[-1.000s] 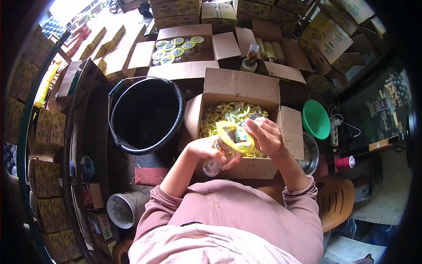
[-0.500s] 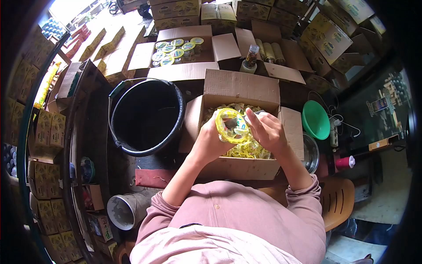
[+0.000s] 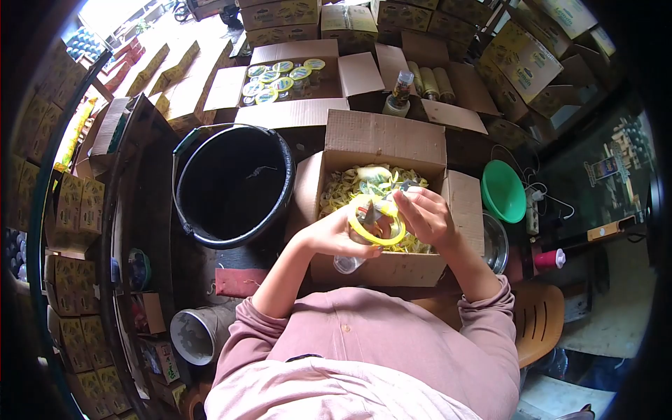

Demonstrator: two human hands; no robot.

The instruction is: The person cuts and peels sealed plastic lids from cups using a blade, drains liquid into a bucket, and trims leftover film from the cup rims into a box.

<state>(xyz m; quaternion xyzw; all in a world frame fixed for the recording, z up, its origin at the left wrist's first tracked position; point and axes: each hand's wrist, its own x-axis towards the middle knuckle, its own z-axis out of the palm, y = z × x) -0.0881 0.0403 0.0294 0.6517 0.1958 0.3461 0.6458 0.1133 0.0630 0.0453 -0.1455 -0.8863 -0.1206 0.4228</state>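
Note:
My left hand (image 3: 332, 233) is closed round a clear plastic cup (image 3: 348, 264) with a bright yellow rim (image 3: 392, 240). The cup is tilted, its mouth turned toward my right hand. At the rim my right hand (image 3: 427, 213) is closed, with fingers pinched together. A small dark grey piece shows by its fingertips, too little of it to name. Yellow film with printing lies between the hands. Beneath them stands an open cardboard box (image 3: 378, 269) full of yellow plastic scraps (image 3: 339, 189). My fingers hide part of the cup.
To the left stands a black bucket (image 3: 183, 224) with a thin scrap inside. An open box (image 3: 294, 112) of yellow-lidded cups is at the back. A green bowl (image 3: 502, 190), a glass bottle (image 3: 397, 98) and a pink thread spool (image 3: 549, 259) are nearby.
The cup has come lower and tilted, so its clear base now shows below my left hand. A thin scrap now shows in the bucket. My right hand stays by the rim.

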